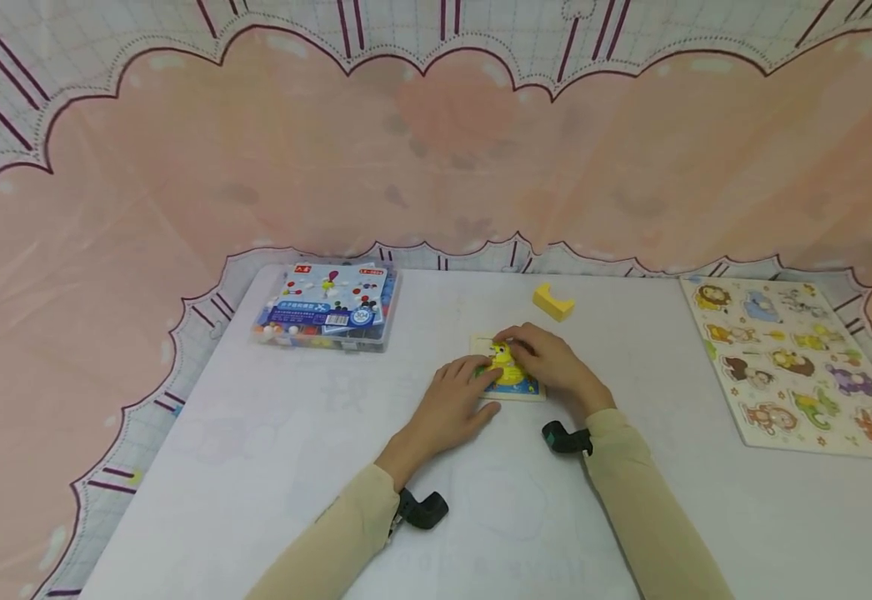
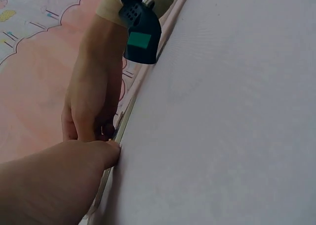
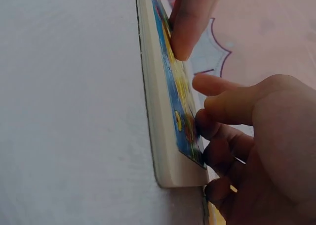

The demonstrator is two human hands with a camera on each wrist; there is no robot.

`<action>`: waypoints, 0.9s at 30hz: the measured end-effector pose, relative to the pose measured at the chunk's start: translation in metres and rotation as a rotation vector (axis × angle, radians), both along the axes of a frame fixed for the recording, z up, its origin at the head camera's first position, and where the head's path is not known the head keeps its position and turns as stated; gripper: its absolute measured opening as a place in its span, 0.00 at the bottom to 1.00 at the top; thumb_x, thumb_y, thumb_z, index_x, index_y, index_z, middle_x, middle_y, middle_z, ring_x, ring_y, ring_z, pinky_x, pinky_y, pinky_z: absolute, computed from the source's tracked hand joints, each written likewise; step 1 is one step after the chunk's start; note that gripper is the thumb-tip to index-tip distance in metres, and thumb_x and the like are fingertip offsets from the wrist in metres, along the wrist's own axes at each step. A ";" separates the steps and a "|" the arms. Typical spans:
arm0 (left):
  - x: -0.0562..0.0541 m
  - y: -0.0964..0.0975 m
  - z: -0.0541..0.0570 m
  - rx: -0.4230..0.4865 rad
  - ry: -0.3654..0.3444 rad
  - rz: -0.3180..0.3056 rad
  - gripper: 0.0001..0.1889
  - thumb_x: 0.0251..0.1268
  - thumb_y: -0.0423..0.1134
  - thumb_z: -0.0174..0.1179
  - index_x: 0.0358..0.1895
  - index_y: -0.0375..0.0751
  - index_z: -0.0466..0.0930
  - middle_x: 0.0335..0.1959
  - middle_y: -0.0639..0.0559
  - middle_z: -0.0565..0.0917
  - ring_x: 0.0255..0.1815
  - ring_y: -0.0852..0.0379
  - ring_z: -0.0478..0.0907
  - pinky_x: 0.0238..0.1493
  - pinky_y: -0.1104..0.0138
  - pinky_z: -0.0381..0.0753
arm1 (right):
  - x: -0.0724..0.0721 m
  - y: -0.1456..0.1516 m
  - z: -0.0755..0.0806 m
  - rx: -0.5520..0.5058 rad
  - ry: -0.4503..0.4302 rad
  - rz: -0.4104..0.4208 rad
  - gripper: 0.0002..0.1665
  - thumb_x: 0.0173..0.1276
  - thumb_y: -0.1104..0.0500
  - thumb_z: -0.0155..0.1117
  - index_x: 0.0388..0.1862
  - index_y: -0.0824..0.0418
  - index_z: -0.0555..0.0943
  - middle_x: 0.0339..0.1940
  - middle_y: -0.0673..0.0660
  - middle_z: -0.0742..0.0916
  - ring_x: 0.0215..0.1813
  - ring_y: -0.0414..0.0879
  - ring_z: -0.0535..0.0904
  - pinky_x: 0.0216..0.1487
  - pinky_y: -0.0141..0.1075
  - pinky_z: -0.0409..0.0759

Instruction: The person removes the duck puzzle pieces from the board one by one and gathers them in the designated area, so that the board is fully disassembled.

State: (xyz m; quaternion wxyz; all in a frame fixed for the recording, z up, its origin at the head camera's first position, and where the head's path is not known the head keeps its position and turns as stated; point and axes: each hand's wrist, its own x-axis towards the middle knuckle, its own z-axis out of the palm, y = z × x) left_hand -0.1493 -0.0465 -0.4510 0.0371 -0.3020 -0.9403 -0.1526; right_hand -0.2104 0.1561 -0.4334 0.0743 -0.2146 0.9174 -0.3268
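A small wooden duck puzzle (image 1: pixel 511 395) lies flat on the white table, with a yellow duck over blue water. My left hand (image 1: pixel 447 406) rests at its left side, its fingers stretched onto the picture. From the upper right, my right hand (image 1: pixel 556 364) touches the puzzle with bent fingertips. In the right wrist view, the puzzle (image 3: pixel 160 131) shows edge-on; the right hand (image 3: pixel 266 131) has several fingertips along its far edge, and a left-hand finger (image 3: pixel 185 37) presses the picture. No loose piece shows between the right fingers. The left wrist view hides most of the puzzle behind the hand.
A yellow notched block (image 1: pixel 553 302) lies behind the puzzle. At the back left sits a clear plastic case (image 1: pixel 331 307) of coloured parts with a printed sheet. A large board of animal pictures (image 1: pixel 799 367) lies at the right. Pinkish patterned cloth (image 1: pixel 436 167) hangs behind the table.
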 end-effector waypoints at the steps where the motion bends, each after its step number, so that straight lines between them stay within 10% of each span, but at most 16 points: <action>1: 0.001 0.000 -0.001 -0.006 0.005 0.002 0.26 0.67 0.54 0.53 0.66 0.52 0.68 0.69 0.52 0.66 0.71 0.52 0.60 0.68 0.52 0.62 | 0.000 -0.001 0.000 0.019 0.008 0.007 0.17 0.73 0.59 0.48 0.57 0.51 0.77 0.44 0.55 0.81 0.39 0.47 0.73 0.45 0.41 0.72; 13: -0.001 -0.003 -0.008 0.045 0.011 0.004 0.26 0.68 0.54 0.51 0.67 0.53 0.68 0.69 0.53 0.66 0.71 0.52 0.60 0.69 0.53 0.61 | 0.002 -0.007 0.002 0.070 0.029 0.001 0.18 0.71 0.60 0.50 0.56 0.50 0.80 0.36 0.54 0.75 0.36 0.46 0.68 0.34 0.35 0.66; 27: 0.001 -0.002 -0.004 0.043 0.006 0.007 0.25 0.69 0.54 0.51 0.67 0.52 0.68 0.68 0.53 0.68 0.71 0.52 0.61 0.69 0.52 0.62 | 0.001 -0.007 -0.001 -0.003 0.113 0.026 0.17 0.72 0.64 0.49 0.52 0.54 0.81 0.54 0.60 0.75 0.57 0.56 0.68 0.59 0.54 0.69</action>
